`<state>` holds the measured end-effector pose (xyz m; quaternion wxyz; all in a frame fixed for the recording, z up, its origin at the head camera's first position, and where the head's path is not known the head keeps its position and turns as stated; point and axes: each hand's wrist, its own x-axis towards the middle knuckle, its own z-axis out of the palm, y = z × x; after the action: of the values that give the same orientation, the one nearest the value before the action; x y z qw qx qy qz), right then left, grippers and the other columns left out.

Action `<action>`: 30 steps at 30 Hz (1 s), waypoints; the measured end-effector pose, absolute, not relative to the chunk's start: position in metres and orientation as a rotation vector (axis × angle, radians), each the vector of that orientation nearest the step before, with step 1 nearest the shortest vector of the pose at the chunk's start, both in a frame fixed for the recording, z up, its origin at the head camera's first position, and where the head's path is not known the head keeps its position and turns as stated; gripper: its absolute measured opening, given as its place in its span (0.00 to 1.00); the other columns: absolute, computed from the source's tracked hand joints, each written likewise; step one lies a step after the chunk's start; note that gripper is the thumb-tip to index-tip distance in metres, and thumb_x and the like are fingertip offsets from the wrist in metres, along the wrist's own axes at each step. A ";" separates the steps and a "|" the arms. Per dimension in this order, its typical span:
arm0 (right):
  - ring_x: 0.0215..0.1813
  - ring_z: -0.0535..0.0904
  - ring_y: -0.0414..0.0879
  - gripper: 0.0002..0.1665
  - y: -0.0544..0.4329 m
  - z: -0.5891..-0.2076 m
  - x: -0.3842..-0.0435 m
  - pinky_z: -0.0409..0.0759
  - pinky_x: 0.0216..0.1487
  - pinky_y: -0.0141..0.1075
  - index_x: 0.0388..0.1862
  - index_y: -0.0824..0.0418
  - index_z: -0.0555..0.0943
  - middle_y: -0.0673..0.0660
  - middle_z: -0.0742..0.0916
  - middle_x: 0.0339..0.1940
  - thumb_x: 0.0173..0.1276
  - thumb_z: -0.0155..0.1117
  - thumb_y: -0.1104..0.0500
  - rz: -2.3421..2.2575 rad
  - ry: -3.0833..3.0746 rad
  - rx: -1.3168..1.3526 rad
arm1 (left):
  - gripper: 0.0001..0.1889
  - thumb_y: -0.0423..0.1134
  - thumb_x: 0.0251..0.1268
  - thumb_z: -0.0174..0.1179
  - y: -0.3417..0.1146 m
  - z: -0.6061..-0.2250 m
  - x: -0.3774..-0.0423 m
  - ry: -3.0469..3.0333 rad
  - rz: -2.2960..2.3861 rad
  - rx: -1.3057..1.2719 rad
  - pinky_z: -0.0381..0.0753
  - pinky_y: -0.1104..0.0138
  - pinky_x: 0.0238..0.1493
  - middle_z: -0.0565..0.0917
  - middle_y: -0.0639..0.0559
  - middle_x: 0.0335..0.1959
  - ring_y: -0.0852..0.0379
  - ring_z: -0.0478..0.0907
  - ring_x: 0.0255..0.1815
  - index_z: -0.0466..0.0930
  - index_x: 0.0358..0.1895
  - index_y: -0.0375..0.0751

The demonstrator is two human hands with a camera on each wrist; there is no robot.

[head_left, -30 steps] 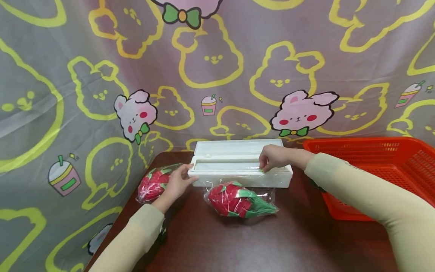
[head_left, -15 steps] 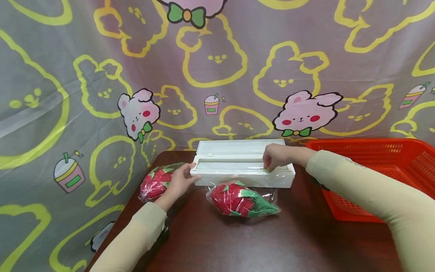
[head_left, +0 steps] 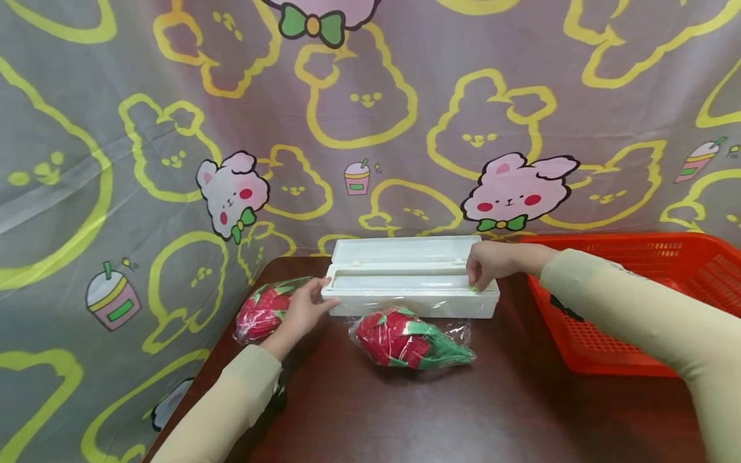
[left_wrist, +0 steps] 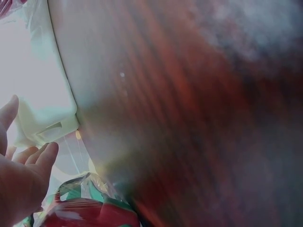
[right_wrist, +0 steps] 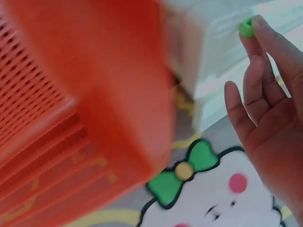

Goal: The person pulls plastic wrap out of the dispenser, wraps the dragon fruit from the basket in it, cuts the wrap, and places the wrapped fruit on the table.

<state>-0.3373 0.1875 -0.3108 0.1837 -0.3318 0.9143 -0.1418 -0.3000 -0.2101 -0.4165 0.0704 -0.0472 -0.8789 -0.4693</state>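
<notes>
A white cling film box (head_left: 405, 305) lies lengthwise at the back of the table, its lid (head_left: 399, 251) raised and clear film on its front. My left hand (head_left: 305, 305) grips the box's left end, thumb on the front face; the left wrist view shows the fingers at the end wall. At the box's right end, my right hand (head_left: 492, 260) pinches a small green slide cutter (right_wrist: 245, 28) between thumb and index finger, the other fingers loose. A film-wrapped dragon fruit (head_left: 393, 341) lies before the box. Another wrapped dragon fruit (head_left: 263, 312) is beside my left hand.
A red plastic basket (head_left: 608, 341) with perforated walls stands at the right, partly beneath my right forearm. The dark brown table (head_left: 463, 411) reaches the patterned curtain (head_left: 399, 212) behind the box and along the left side.
My right hand has slid the green cutter rightward along the box, towards its right end. The left hand keeps its hold, and the dragon fruits have stayed in place.
</notes>
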 end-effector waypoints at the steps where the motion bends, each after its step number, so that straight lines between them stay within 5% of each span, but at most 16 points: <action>1: 0.27 0.72 0.41 0.07 0.190 -0.310 -0.336 0.73 0.31 0.34 0.23 0.59 0.85 0.47 0.82 0.20 0.55 0.75 0.65 -0.409 2.584 -0.931 | 0.23 0.37 0.58 0.70 -0.211 -0.416 -0.301 -2.640 -1.410 -0.143 0.74 0.55 0.57 0.75 0.38 0.63 0.41 0.72 0.63 0.76 0.56 0.36; 30: 0.27 0.72 0.43 0.08 0.209 -0.311 -0.326 0.76 0.30 0.34 0.23 0.58 0.84 0.48 0.81 0.21 0.54 0.76 0.66 -0.376 2.654 -0.885 | 0.24 0.38 0.58 0.70 -0.209 -0.418 -0.301 -2.655 -1.380 -0.162 0.74 0.55 0.57 0.76 0.37 0.62 0.40 0.72 0.63 0.75 0.57 0.36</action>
<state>-0.3262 0.2089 -0.3106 0.1585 -0.3096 0.9283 -0.1315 -0.3015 -0.2093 -0.4177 0.0725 -0.0539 -0.8837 -0.4592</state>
